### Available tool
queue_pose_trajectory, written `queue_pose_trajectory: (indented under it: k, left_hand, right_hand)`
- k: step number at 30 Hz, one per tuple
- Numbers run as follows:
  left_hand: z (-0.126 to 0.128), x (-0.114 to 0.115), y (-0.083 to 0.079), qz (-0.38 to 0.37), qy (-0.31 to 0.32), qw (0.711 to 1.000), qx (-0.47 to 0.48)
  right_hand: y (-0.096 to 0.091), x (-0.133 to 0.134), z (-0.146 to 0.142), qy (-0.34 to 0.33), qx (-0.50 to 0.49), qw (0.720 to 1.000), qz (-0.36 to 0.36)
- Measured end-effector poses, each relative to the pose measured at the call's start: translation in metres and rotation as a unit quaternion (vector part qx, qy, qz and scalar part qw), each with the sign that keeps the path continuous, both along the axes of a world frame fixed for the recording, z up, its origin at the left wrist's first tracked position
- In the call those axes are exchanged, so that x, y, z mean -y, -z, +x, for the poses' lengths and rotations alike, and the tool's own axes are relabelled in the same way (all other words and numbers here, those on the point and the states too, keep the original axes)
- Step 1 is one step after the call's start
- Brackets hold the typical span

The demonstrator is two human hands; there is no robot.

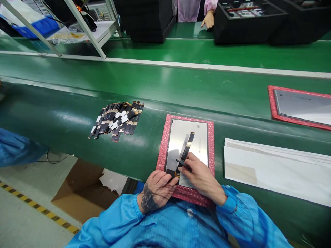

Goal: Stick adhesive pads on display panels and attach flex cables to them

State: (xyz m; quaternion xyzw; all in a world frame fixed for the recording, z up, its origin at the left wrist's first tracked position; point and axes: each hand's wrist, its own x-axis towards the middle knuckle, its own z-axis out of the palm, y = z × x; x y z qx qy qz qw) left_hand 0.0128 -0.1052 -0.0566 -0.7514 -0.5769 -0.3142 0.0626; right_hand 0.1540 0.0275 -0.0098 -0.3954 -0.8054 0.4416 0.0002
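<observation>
A silver-backed display panel [203, 131] lies on a pink bubble-wrap pad [211, 151] in front of me. Across its back, a black flex cable [188, 146] slants upward, its far end raised above a shadow. My right hand [200, 172] is closed around a slim, dark pointed tool [181, 162], its tip beside the cable; whether the fingers also touch the cable is unclear. Flat along the panel's lower edge rests my left hand [161, 186], fingertips near the cable's orange-edged lower end [177, 174].
A heap of flex cables [116, 119] lies left on the green bench. White sheets [274, 172] are stacked at right, below another padded panel [305, 105]. Black bins [245, 27] and a co-worker's hand [209, 20] are across the bench. An open carton [77, 193] sits below left.
</observation>
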Motion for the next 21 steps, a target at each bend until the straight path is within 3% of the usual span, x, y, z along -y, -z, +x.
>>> queue_pose_trajectory:
  k: [13, 17, 21]
  left_hand:
    - [0.003, 0.002, 0.0, -0.01, -0.033, 0.999, -0.032]
    - [0.007, 0.002, -0.002, -0.035, -0.045, 0.998, -0.026]
    - [0.006, 0.002, -0.002, -0.041, -0.046, 0.998, -0.004]
  right_hand:
    - [-0.001, 0.002, -0.002, -0.015, 0.033, 0.999, 0.03]
    - [0.001, 0.008, -0.002, 0.005, 0.065, 0.989, 0.135]
    - [0.007, 0.008, 0.01, 0.126, 0.092, 0.935, 0.319]
